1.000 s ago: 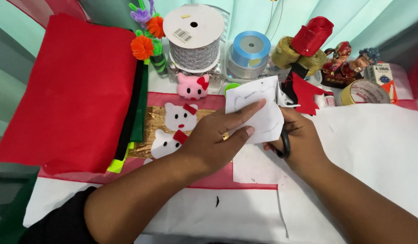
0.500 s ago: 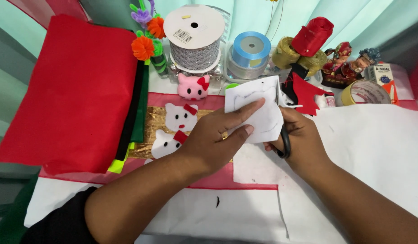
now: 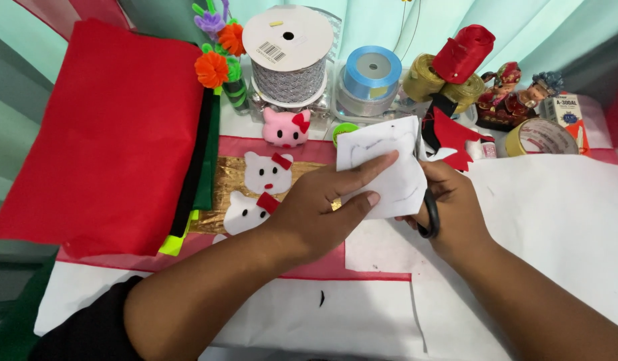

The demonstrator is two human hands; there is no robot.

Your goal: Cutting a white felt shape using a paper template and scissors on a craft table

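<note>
Item: white felt piece, w/ pencilled outline, pinched in left hand, above table centre. Right hand clenched thru black scissors; blades hidden behind the piece.
Progress (est.): three cat faces finished; this outline barely cut.
Containers: none seen holding anything. Ribbon spools stood at rear; red felt stack at left.

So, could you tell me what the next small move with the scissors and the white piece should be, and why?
Probably one short snip further along the pencilled curve. The left hand pinches the white felt piece with the drawn outline facing up, and the right hand grips the black scissors at its edge; the blades are hidden behind the piece.
</note>
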